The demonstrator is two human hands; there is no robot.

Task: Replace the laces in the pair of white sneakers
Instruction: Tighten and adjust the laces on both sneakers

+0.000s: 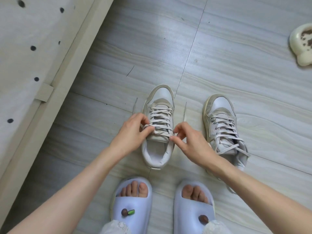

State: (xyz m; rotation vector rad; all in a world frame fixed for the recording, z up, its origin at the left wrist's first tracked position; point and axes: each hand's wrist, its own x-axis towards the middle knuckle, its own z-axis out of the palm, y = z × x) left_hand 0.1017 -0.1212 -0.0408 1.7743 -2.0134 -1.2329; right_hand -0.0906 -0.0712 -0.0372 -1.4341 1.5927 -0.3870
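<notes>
Two white sneakers stand on the floor with toes pointing away from me. The left sneaker point(159, 115) is laced with a pale lace point(160, 118); its loose ends run out past both sides of the shoe. My left hand point(133, 130) pinches the lace at the shoe's top left eyelets. My right hand point(189, 141) pinches the lace at the top right eyelets. The right sneaker point(222, 125) is laced too, its lace ends lying loose over the collar, partly hidden by my right forearm.
A pale board with dark holes point(30, 56) runs along the left. A cream pet bowl point(302, 44) lies at the far right. My feet in light blue slides point(131, 205) are close below the sneakers. The floor is grey wood-grain tile.
</notes>
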